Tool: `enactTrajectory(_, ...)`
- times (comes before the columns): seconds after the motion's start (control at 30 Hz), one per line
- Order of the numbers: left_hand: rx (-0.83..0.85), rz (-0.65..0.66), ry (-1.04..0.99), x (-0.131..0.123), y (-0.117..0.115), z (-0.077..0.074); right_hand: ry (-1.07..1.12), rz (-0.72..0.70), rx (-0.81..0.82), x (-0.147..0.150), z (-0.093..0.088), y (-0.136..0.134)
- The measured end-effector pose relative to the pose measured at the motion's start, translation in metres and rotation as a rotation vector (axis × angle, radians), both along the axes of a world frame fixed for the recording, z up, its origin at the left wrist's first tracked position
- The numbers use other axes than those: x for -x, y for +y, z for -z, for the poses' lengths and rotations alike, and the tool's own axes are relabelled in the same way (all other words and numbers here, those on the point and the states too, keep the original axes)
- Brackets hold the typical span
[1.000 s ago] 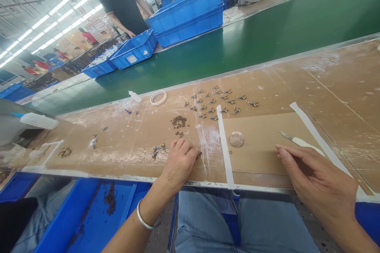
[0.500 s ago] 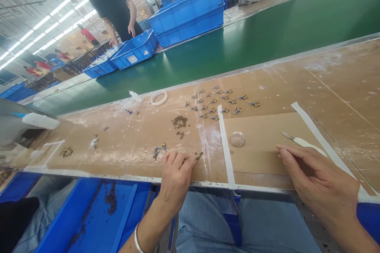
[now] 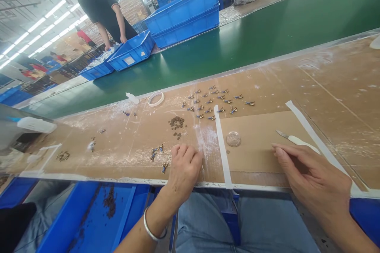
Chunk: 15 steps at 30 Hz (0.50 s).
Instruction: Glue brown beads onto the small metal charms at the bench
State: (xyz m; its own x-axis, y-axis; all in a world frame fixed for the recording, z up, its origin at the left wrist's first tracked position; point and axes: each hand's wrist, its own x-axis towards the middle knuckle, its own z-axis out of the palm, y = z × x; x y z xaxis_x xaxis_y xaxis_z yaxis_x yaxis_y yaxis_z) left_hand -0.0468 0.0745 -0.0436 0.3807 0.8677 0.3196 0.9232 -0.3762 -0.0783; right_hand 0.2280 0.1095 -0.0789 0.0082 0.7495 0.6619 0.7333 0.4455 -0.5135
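My left hand rests on the cardboard-covered bench, fingers bent down and close together. Its fingertips are over the place of a few small brown discs, so what they hold is hidden. Just left of it lie several small blue-and-gold figures, with a single figure nearer the edge. Beyond it is a pile of brown discs. My right hand hovers over the right side, thumb and forefinger pinched; anything between them is too small to make out. A white-handled knife lies beside it, and a clear round cup sits farther left.
Rows of blue-and-gold figures lie toward the back. A tape roll and a small white bottle are at the far edge. Behind runs a green conveyor belt with blue crates; a person stands beyond.
My left hand has moved right, over the small discs that showed beside its fingertips. A blue-and-gold figure now shows left of it near the edge. My right hand stays pinched; the view has shifted slightly.
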Motion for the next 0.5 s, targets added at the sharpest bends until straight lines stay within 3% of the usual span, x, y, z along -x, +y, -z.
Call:
enactTrajectory(0.13, -0.009, 0.178, -0.015, 0.008, -0.004, -0.003, 0.028, -0.015, -0.003, 0.000, -0.001, -0.001)
enactTrajectory(0.3, 0.036, 0.279, -0.060, 0.017, -0.002, -0.007, 0.044, -0.044, -0.004, -0.001, 0.001, -0.001)
enactTrajectory(0.4, 0.003, 0.255, -0.118, 0.025, -0.006, -0.013, 0.054, -0.033, 0.022, -0.001, 0.002, -0.001)
enactTrajectory(0.5, -0.067, 0.096, -0.176, 0.042, -0.020, -0.020, 0.076, -0.022, 0.042, -0.001, 0.002, -0.001)
